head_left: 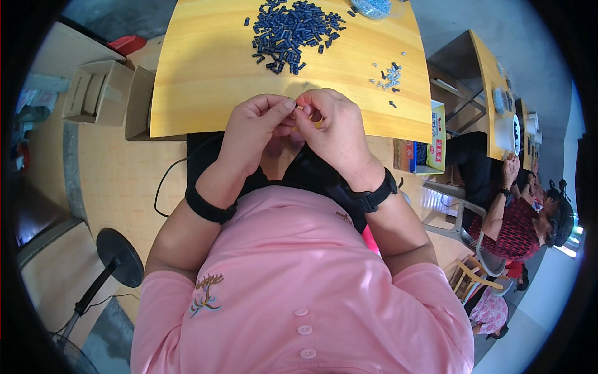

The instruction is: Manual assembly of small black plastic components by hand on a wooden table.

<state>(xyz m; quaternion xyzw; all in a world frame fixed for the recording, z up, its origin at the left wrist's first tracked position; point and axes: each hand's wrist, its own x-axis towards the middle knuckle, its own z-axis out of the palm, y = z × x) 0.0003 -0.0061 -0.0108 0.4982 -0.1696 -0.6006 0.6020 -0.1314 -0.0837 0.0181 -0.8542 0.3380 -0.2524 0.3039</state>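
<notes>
My left hand [255, 128] and my right hand [333, 128] meet fingertip to fingertip just over the near edge of a yellow wooden table [205, 81]. Between the fingers they pinch a tiny part, mostly hidden, so its shape cannot be made out. Both wrists wear black bands. A heap of small dark blue-black pieces [293, 31] lies at the table's far middle. A small cluster of little grey and black parts [389, 76] lies to the right of my hands.
Open cardboard boxes [99, 93] stand on the floor at the left. A colourful box [430, 143] sits by the table's right edge. A fan base and pole [115, 255] stand lower left. Other people sit at a second yellow table [492, 81] at right.
</notes>
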